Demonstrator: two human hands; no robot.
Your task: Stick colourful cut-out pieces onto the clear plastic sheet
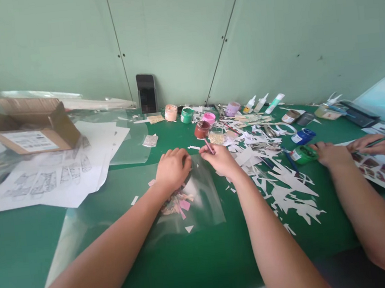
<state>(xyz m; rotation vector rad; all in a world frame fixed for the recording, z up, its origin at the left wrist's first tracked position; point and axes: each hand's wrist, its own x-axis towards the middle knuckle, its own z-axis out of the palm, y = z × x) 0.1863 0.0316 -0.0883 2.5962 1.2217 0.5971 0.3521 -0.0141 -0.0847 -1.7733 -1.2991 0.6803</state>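
My left hand [173,168] rests on a clear plastic sheet [206,206], its fingers curled downward; whatever may be under them is hidden. Small pink and pale paper scraps [181,205] lie by its wrist. In my right hand [220,159] is a thin pinkish paintbrush [209,146], pinched between the fingers and slanting up toward an open jar of brown paint [202,129]. The brush tip is at the jar's near side; I cannot tell whether it touches. White paper offcuts [249,156] spread just right of this hand.
Paint jars, including a green one [187,114], and glue bottles [260,104] line the back. A phone [147,93] leans on the wall. Left are a cardboard box [29,129] and printed sheets [61,176]. At right, a co-worker's hands [331,153] work over a paper.
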